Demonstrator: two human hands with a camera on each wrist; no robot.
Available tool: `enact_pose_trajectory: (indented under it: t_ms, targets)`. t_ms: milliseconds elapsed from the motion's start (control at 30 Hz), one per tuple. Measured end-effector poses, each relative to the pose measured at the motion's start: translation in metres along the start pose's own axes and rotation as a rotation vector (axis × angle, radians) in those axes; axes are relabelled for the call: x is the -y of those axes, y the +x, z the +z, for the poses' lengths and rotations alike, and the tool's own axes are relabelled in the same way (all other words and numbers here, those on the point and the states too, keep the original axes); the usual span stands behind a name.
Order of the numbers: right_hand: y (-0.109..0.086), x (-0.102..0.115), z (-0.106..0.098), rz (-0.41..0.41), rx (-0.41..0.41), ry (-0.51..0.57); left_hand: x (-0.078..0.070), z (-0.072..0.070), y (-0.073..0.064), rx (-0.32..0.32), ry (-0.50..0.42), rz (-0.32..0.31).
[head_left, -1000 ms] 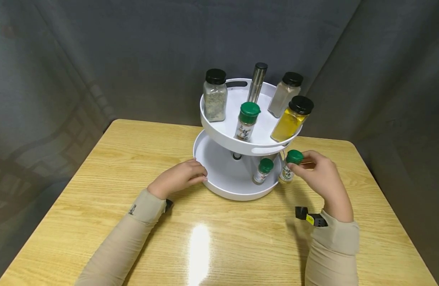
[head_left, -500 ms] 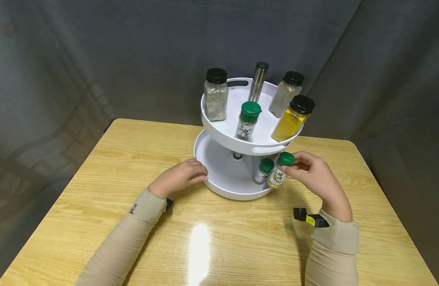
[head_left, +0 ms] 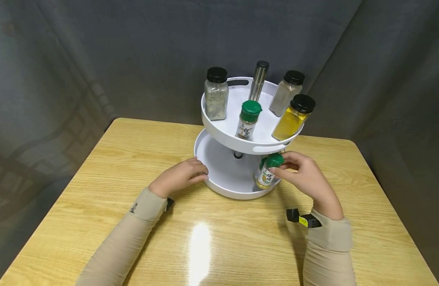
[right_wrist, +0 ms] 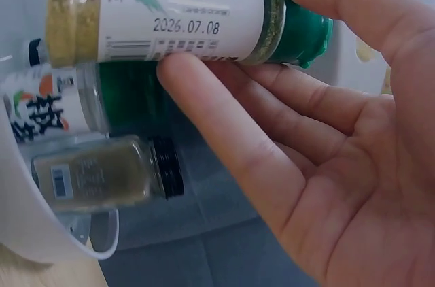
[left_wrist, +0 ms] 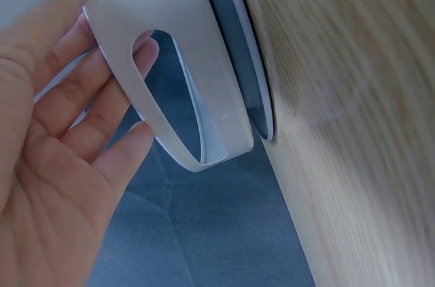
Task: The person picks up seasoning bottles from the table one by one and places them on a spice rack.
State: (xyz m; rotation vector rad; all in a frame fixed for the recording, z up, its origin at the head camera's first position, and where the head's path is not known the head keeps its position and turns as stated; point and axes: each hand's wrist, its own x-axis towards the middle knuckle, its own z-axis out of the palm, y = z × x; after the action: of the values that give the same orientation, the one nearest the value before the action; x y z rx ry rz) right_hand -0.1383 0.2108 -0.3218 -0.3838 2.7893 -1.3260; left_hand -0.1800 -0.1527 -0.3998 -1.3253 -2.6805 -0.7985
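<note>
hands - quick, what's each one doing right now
Left hand: open, straight fingers resting on the lower tray rim.
Right hand: holding the green-capped spice bottle over the lower tray.

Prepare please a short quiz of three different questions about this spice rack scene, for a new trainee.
1. True or false: the right hand holds a green-capped bottle at the lower tray.
2. How many containers stand on the upper tray? A) three B) four C) five
3. Fill in: the left hand rests its fingers on the rim of the ______ tray.

Key: 1 true. 2 B: two grey-filled jars, a yellow-filled jar and a green-capped shaker; the steel post is not counted. 3 lower.
</note>
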Motion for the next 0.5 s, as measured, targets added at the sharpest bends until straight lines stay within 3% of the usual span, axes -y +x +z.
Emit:
enact_pose_trajectory:
  t_ms: [267,500]
  targets:
    - [0.002,0.01,0.011,-0.069,0.035,0.038,0.0,0.001,0.0,0.003,0.0,-0.007]
    - [0.004,0.015,0.024,-0.069,0.054,0.056,0.001,0.001,0.001,0.0,0.004,0.004]
